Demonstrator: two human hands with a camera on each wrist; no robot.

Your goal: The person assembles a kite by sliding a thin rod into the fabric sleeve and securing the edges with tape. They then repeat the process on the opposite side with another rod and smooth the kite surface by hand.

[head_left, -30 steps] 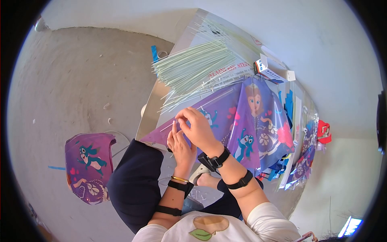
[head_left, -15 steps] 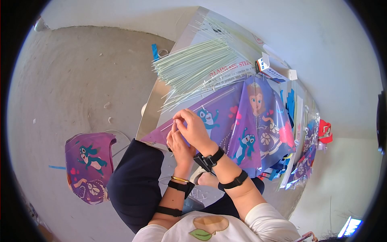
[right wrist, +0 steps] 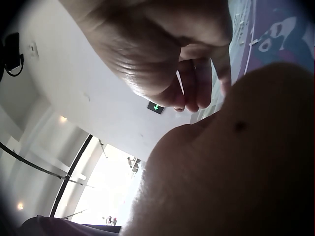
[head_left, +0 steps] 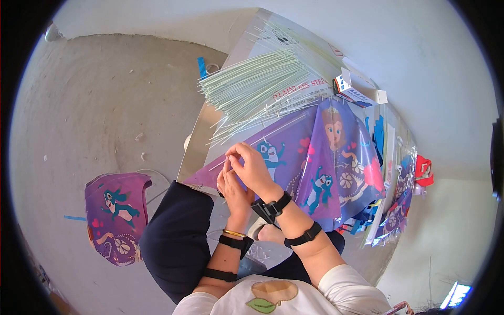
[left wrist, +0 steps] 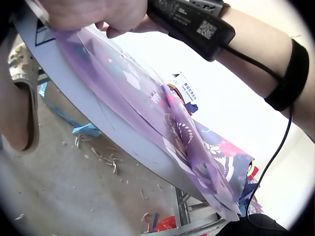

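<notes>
A purple kite sail of thin printed film lies over the board, with cartoon figures on it and a pale rod along its upper edge. Over its left corner, the two hands meet at the fingertips. My right hand bends its thumb and index finger together at the tip of the left index finger. Below it, my left hand points its fingers upward, close over the sail's edge. Seen from the left wrist, the purple film runs from under the fingers along the board's edge. I cannot tell what is between the fingertips.
A heap of thin pale rods lies on the board beyond the hands. Behind the sail stands a small opened carton. Blue strips and more printed film gather at the right. Another purple printed piece is on the floor at left.
Over the first half second my right hand and wrist shifted slightly left and turned, its fingers closing in on the left fingertips. Since then both hands look still.
</notes>
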